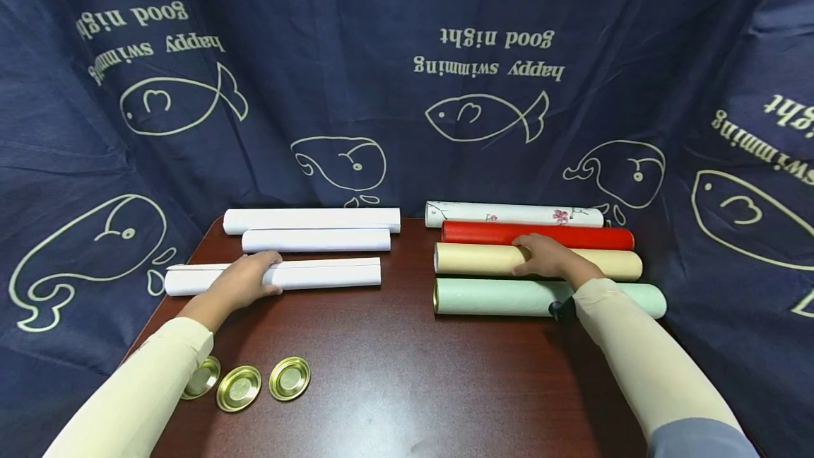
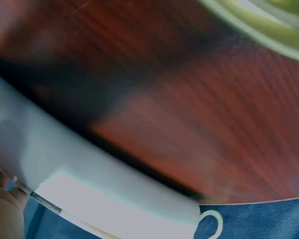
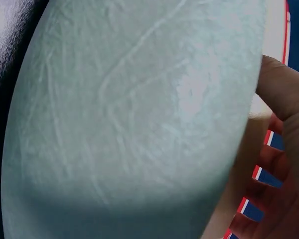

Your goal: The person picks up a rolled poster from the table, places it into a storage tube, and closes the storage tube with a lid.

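Observation:
My left hand (image 1: pixel 244 280) grips the nearest white paper roll (image 1: pixel 331 273), thumb on its near side and fingers over the far side. In the left wrist view the roll (image 2: pixel 104 179) stretches across the lower left, with fingertips at its edge. On the right, my right hand (image 1: pixel 548 257) holds a tan cardboard tube (image 1: pixel 477 260) from above, its fingers between that tube and a red one (image 1: pixel 477 232). A pale green tube (image 1: pixel 496 297) lies just nearer, under the right wrist. It fills most of the right wrist view, hiding much of the tan tube.
Two more white paper rolls (image 1: pixel 305 220) lie behind the left hand. A white flowered tube (image 1: pixel 509 215) is at the back right. Several round gold lids (image 1: pixel 239 389) sit near the left forearm on the dark wooden table (image 1: pixel 407 373). A navy curtain (image 1: pixel 381 90) surrounds the table's back and sides.

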`<state>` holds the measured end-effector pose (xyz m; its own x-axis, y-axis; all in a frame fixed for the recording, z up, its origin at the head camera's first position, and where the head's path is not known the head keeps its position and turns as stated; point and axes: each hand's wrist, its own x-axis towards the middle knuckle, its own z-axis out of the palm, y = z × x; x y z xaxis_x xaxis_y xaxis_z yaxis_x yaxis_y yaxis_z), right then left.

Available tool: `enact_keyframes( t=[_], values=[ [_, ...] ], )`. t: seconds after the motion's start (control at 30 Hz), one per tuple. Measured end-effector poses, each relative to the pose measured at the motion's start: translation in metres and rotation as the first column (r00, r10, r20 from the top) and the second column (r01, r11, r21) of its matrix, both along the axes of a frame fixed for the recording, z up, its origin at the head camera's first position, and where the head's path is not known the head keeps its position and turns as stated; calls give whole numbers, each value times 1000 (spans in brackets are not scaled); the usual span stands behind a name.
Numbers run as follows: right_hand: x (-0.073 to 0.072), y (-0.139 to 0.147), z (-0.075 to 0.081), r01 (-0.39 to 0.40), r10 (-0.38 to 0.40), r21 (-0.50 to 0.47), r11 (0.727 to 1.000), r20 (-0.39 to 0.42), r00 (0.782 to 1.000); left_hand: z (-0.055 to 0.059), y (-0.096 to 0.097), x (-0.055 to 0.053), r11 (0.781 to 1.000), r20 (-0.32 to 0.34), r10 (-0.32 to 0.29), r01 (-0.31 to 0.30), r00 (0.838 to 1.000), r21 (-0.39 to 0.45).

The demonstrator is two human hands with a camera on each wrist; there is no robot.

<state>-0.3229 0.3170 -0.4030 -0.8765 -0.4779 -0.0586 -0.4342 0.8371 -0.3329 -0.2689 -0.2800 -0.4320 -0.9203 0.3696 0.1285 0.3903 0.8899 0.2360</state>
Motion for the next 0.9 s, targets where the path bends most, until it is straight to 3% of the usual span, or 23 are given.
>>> enact_keyframes(
  t=[0.43, 0.57, 0.73, 0.9],
  values=[
    [-9, -6, -8, 24, -31, 124, 992, 56, 998, -2, -3, 6, 999, -15, -29, 29, 999, 34],
    [-11, -7, -6, -1, -9, 168, 986, 61, 998, -2, -3, 5, 996, -75, -63, 68, 995, 61],
    [-14, -4, -7, -28, 18, 204, 979, 51, 999, 4, 0, 8, 987, -175, -124, 140, 977, 81],
    [-17, -4, -10, -47, 60, 204, 978, -60, 996, 11, 0, 14, 978, -238, -172, 195, 956, 77]
  ],
)
